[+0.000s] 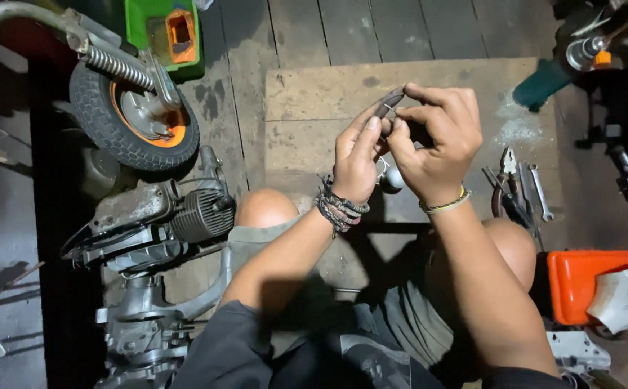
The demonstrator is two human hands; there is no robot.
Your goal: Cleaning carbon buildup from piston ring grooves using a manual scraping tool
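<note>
My left hand [357, 155] and my right hand [436, 140] meet above a worn wooden board [314, 101]. Both pinch a small dark metal part [389, 103] between fingertips and thumbs; its narrow end sticks up to the left of my right forefinger. A small round silvery piece [392, 179] shows just below and between the hands; I cannot tell whether it hangs from the part. Braided bands circle my left wrist [339, 207], and a thin yellow band my right wrist. My bare knees [265, 207] sit below the hands.
A small engine [184, 216] and metal frame parts lie at the left, beside a tyre with an orange rim [134, 115]. Pliers and wrenches [519, 187] rest on the board's right edge. An orange tray [588, 281] stands at the right. A green box [166, 32] sits at the top left.
</note>
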